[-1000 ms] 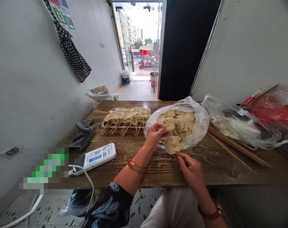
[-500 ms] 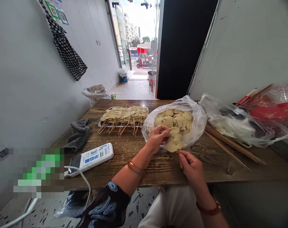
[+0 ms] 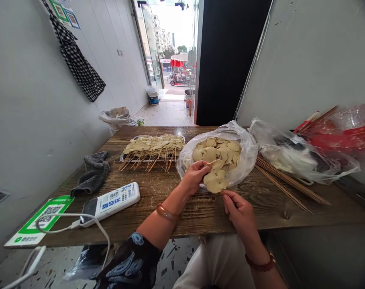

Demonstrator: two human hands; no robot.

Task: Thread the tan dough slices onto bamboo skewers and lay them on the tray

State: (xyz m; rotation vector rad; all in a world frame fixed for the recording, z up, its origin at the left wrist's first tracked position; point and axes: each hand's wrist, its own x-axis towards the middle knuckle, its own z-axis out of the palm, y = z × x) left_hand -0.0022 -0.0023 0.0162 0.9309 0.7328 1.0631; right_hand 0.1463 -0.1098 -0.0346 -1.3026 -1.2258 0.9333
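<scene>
- We marked the left hand (image 3: pixel 197 174) pinched closed on the top slice (image 3: pixel 217 163), probably to steady it against the skewer.
- We had the right hand (image 3: pixel 239 206) gripping the skewer (image 3: pixel 223 193) near its lower end, seemingly to leave the upper length clear; most of it hid behind the threaded slices (image 3: pixel 217 186).
- We placed that piece just in front of the plastic bag (image 3: pixel 247 154), whose mouth gaped, so the loose slices (image 3: pixel 229 150) sat within easy reach.
- We saw filled skewers (image 3: pixel 153 144) piled on the tray (image 3: pixel 121 158), stick ends toward us, presumably for easy handling.
- We noted bare sticks (image 3: pixel 290 182) on the surface (image 3: pixel 194 212), right of the bag, likely handy for the right hand.
</scene>
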